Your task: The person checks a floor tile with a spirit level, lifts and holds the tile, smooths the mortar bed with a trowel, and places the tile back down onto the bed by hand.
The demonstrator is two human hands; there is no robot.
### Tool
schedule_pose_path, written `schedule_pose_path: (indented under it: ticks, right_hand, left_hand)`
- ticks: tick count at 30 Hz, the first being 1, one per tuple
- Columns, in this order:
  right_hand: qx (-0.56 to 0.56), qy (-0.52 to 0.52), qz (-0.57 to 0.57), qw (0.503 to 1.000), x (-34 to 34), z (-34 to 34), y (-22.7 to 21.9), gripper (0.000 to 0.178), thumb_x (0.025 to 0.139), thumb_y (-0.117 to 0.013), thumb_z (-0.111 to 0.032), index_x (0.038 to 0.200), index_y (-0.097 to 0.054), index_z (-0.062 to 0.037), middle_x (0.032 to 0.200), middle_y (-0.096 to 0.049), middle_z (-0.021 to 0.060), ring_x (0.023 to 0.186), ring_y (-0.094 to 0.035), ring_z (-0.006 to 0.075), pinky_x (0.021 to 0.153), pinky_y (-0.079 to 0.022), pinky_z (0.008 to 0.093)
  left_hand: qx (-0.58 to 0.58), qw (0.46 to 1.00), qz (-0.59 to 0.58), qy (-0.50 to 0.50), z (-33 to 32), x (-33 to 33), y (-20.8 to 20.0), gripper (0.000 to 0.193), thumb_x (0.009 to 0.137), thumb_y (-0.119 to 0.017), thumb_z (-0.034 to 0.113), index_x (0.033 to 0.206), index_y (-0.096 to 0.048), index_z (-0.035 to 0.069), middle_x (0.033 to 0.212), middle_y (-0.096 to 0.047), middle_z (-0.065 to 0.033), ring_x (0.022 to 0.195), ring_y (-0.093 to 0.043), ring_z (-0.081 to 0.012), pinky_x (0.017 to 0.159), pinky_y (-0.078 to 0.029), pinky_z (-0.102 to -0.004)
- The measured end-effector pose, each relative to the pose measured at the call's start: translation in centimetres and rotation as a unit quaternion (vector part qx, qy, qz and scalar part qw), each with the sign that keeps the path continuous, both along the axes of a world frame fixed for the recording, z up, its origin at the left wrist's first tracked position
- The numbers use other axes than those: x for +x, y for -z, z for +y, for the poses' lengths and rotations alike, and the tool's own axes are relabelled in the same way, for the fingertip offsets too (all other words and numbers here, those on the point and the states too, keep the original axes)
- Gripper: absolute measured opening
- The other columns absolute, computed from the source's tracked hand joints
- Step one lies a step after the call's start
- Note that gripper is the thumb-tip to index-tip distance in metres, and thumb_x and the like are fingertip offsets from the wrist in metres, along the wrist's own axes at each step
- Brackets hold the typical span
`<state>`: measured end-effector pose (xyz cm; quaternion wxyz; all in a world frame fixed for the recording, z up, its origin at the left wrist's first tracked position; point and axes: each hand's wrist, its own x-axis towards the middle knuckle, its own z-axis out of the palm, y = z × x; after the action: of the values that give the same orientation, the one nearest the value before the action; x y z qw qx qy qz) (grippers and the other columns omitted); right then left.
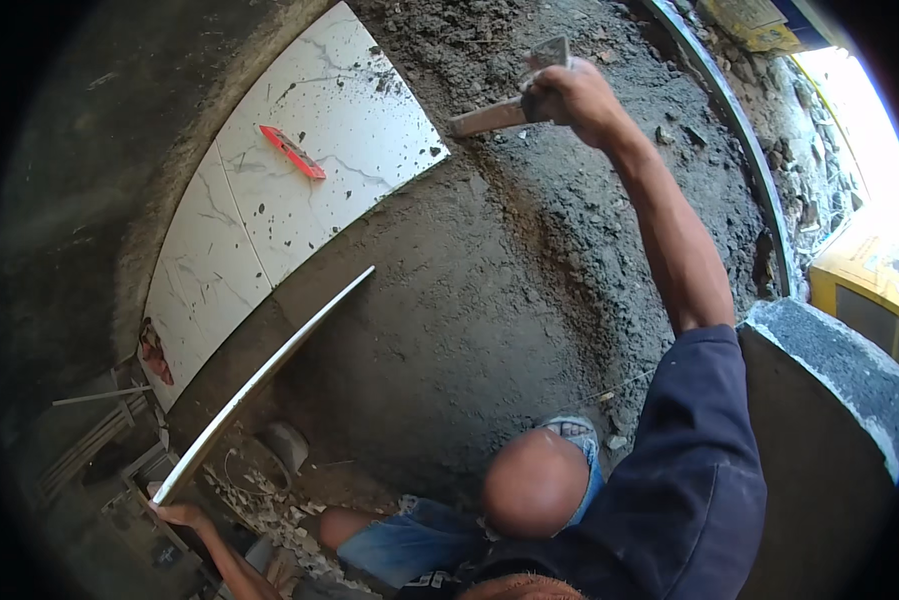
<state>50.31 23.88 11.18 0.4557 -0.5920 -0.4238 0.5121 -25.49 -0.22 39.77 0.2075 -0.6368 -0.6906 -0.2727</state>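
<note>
My left hand (181, 514) grips one end of a white tile (269, 372), seen almost edge-on and tilted above the grey mortar bed (409, 330). Out ahead, my right hand (575, 98) is closed around a mortar-smeared trowel-like tool (491, 118); its exact kind is hard to make out. A flat grey piece sticks up beyond the fist. The tool's tip reaches close to the corner of the laid white marbled tiles (259, 215). A small red spirit level (292, 152) lies on these tiles among dark crumbs of mortar.
Rough mortar (609, 250) is heaped toward the right, bounded by a long grey edge strip (734, 110). A dark raised block (839, 365) stands at the right. My bent knee (535, 482) juts over the near side of the bed. Rubble (284, 525) lies at the near left.
</note>
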Motion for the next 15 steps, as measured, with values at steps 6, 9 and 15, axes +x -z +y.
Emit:
schedule_pose_path:
  ticks: [6, 9, 15]
  right_hand:
    - [0.013, -0.055, -0.145, 0.988, 0.9, -1.7, -3.1, 0.038, 0.089, -0.051, -0.021, 0.12, -0.059, 0.0005, 0.091, -0.063, 0.0088, 0.079, -0.063, 0.0149, 0.066, -0.053, 0.0282]
    - [0.094, -0.092, -0.214, 0.968, 0.7, -0.9, 0.6, 0.042, 0.09, -0.051, -0.018, 0.126, -0.053, 0.003, 0.089, -0.063, 0.0079, 0.078, -0.062, 0.0148, 0.067, -0.053, 0.0283]
    - [0.073, 0.002, 0.021, 0.997, 0.6, -4.7, -2.3, 0.042, 0.089, -0.048, -0.014, 0.127, -0.051, 0.0043, 0.089, -0.063, 0.0085, 0.081, -0.061, 0.0153, 0.069, -0.053, 0.0291]
  left_hand:
    - [0.007, 0.997, 0.061, 0.044, -0.7, -0.4, -1.0, 0.039, 0.094, -0.037, 0.033, 0.08, -0.051, -0.001, 0.078, -0.052, -0.0108, 0.072, -0.049, -0.0243, 0.066, -0.041, -0.037]
    - [0.048, 0.997, -0.053, 0.02, 0.1, 2.3, 0.0, 0.045, 0.095, -0.032, 0.036, 0.073, -0.048, 0.0, 0.072, -0.049, -0.0075, 0.065, -0.045, -0.0199, 0.061, -0.04, -0.0348]
    - [0.033, 0.999, -0.038, 0.013, -1.0, -0.4, -1.0, 0.05, 0.096, -0.028, 0.037, 0.08, -0.052, -0.003, 0.077, -0.054, -0.0107, 0.07, -0.05, -0.0226, 0.067, -0.044, -0.0362]
